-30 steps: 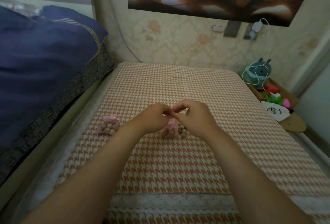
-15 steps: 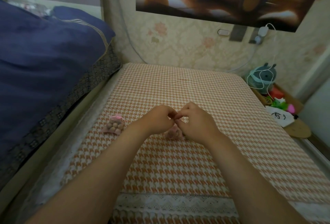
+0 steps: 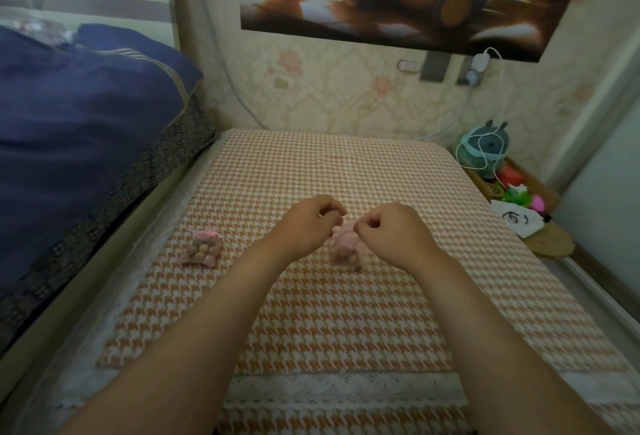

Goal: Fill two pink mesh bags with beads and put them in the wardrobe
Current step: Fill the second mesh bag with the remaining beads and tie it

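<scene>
Two pink mesh bags of brown beads lie on the orange houndstooth cloth (image 3: 346, 313). One bead-filled bag (image 3: 203, 248) sits alone to the left, its neck gathered. The second bag (image 3: 346, 248) stands between my hands at the middle. My left hand (image 3: 310, 223) and my right hand (image 3: 394, 230) have curled fingers and pinch at the bag's neck from either side, drawn a little apart. The drawstring itself is too thin to make out. No wardrobe is in view.
A navy quilt (image 3: 79, 129) is piled on the bed to the left. At the right, a teal toy (image 3: 485, 148) with a white cable, small colourful items and a round wooden piece (image 3: 550, 244) crowd a low shelf. A wallpapered wall stands behind.
My hands were touching above the second bag; now they have pulled apart sideways and the bag's neck looks gathered. The view has shifted slightly. The left bag has not moved.
</scene>
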